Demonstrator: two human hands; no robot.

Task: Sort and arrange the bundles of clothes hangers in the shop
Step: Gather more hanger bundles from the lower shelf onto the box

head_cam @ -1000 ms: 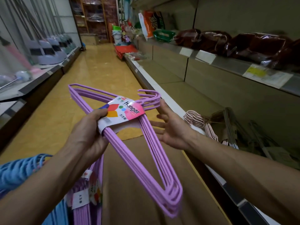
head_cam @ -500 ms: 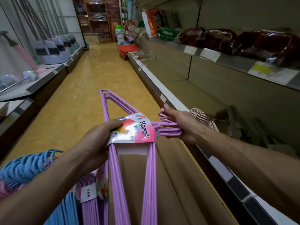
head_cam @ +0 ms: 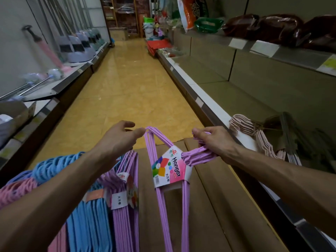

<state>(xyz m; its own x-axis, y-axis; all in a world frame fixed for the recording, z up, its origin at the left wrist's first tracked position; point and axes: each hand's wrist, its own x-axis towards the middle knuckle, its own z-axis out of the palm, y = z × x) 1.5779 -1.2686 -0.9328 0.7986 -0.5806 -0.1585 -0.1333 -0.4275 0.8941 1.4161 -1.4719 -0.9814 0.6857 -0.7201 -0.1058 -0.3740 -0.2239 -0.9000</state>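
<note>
A purple hanger bundle (head_cam: 185,202) with a "Hanger" paper label (head_cam: 171,170) stands upright in a cardboard box (head_cam: 223,197). My right hand (head_cam: 214,140) grips its hooks at the right. The thumb of my left hand (head_cam: 118,139) touches the bundle's far corner, and its fingers are loose and hold nothing. To the left in the box stand another purple bundle (head_cam: 125,211), blue bundles (head_cam: 91,211) and pink bundles (head_cam: 16,190), partly hidden by my left forearm.
A low shelf on the right holds pale pink hangers (head_cam: 261,140) and dark hangers (head_cam: 291,135). The shelf above it carries dark wrapped packs (head_cam: 272,28). Brooms and dustpans (head_cam: 80,48) line the left shelf. The yellow aisle floor (head_cam: 131,84) runs ahead.
The purple bundle came down into the box and now stands upright. My left hand let go of the label and moved to the bundle's far corner. My right hand kept hold of the hooks.
</note>
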